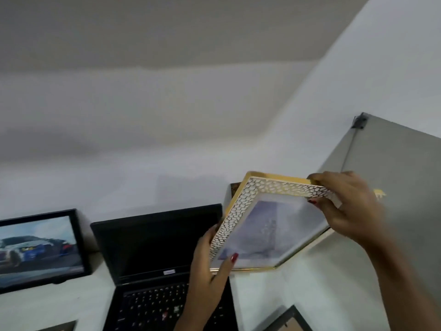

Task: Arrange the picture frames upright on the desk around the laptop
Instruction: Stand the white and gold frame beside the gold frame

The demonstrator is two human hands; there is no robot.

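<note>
Currently you hold the gold frame (267, 225) aloft at 2 o'clock of the laptop (162, 254), left hand (210, 266) and right hand (346, 206) both clamped on its edges. Black car frame (40, 247) stands upright at 9 o'clock. Two frames at the worktop (286, 292) front edge likely remain.

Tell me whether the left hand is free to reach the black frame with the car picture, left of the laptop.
Probably not right now: the left hand grips the gold frame's lower corner, sharing it with the right hand. The path over the laptop to the black car-picture frame looks open once it lets go.
</note>
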